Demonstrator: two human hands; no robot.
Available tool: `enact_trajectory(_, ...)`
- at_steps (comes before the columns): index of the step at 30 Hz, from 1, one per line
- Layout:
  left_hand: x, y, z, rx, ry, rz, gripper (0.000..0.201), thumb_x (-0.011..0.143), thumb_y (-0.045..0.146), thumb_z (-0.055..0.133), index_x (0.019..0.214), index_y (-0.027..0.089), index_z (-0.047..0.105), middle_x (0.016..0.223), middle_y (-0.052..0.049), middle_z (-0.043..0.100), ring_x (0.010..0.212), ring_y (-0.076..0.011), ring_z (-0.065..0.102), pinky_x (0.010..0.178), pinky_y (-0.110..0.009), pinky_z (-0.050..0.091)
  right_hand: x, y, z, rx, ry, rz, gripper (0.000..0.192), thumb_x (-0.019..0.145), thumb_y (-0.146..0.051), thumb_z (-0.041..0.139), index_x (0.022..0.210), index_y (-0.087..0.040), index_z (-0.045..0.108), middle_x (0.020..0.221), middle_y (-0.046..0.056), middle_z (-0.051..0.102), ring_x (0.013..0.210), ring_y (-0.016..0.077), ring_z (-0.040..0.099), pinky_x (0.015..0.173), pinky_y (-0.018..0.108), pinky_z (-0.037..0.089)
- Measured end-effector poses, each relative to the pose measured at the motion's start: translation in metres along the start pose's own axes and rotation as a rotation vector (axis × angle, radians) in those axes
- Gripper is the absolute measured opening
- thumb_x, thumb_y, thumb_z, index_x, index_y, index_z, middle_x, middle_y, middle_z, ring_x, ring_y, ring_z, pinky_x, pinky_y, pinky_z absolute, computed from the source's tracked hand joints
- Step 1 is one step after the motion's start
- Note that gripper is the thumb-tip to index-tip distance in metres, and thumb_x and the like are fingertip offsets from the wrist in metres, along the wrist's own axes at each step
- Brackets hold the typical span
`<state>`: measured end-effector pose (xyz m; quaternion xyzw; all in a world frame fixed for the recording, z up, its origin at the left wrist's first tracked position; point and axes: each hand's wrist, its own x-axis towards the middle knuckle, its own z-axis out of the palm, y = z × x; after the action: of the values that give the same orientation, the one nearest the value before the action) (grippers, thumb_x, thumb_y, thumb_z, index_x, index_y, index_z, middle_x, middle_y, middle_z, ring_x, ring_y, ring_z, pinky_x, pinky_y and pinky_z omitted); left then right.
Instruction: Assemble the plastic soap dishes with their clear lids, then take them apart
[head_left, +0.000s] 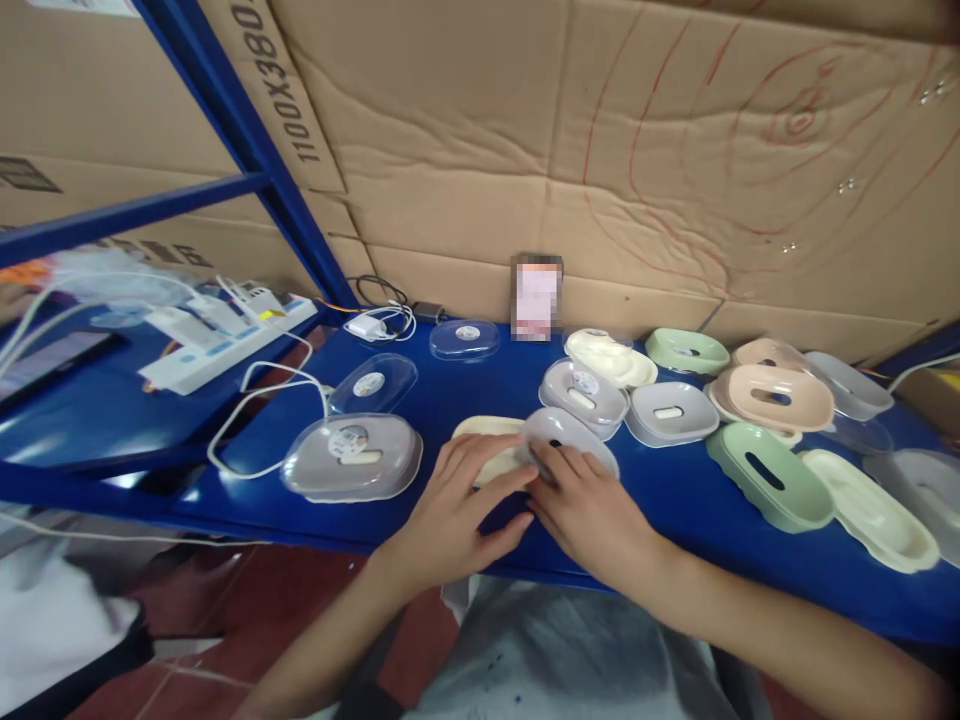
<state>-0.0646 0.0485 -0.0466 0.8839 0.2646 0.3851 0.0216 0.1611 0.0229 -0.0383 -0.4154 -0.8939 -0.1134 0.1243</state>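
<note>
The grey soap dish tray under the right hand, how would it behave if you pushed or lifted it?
The grey tray looks like thin moulded plastic, so probably stiff and light. Its shallow oval form under the right hand suggests sliding, not rolling. The glossy blue shelf may let it skid easily.

Bright even light, glare on blue table (450,400), blurred, warped edges

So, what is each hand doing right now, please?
Left hand: fingers spread, resting on the cream tray, not closed around it.
Right hand: fingers on the grey lid; grip cannot be told.
</note>
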Motion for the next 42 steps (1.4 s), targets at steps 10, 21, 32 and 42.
enact_trajectory(10, -0.007, 0.002, 0.006, -0.123, -0.33, -0.09, 0.071, 0.087, 0.029, 0.082, 0.151, 0.027, 0.052, 0.163, -0.016, 0.043, 0.142, -0.0369, 0.054, 0.115, -0.057, 0.055, -0.123, 0.03, -0.021, 0.253, 0.158, 0.289, 0.049, 0.106, -0.021, 0.062, 0.155, -0.027, 0.057, 0.153, 0.011, 0.064, 0.146, 0.0303, 0.057, 0.117, 0.059, 0.053)
enact_trajectory(21, -0.005, -0.006, 0.011, -0.065, -0.257, 0.021, 0.069, 0.095, 0.04, 0.082, 0.154, 0.022, 0.052, 0.164, -0.019, 0.046, 0.151, -0.0379, 0.048, 0.119, -0.06, 0.053, -0.099, 0.018, -0.016, 0.519, 0.11, 0.147, 0.051, 0.107, -0.012, 0.056, 0.156, -0.025, 0.056, 0.157, 0.009, 0.061, 0.158, 0.0266, 0.045, 0.123, 0.052, 0.055)
enact_trajectory(32, -0.008, -0.013, 0.013, -0.049, -0.298, 0.073, 0.053, 0.1, 0.045, 0.076, 0.145, 0.021, 0.061, 0.157, -0.012, 0.06, 0.157, -0.0339, 0.044, 0.123, -0.059, 0.051, -0.088, 0.02, -0.013, 0.451, 0.079, 0.073, 0.045, 0.107, -0.009, 0.054, 0.149, -0.02, 0.063, 0.155, 0.009, 0.063, 0.159, 0.0248, 0.043, 0.125, 0.05, 0.052)
enact_trajectory(42, -0.005, -0.008, 0.011, -0.068, -0.332, 0.06, 0.051, 0.103, 0.032, 0.069, 0.151, 0.02, 0.06, 0.162, -0.012, 0.057, 0.158, -0.0344, 0.042, 0.122, -0.06, 0.051, -0.062, 0.033, -0.039, 0.276, 0.094, -0.029, 0.039, 0.108, -0.02, 0.058, 0.145, -0.02, 0.067, 0.141, 0.009, 0.073, 0.141, 0.0253, 0.063, 0.123, 0.055, 0.052)
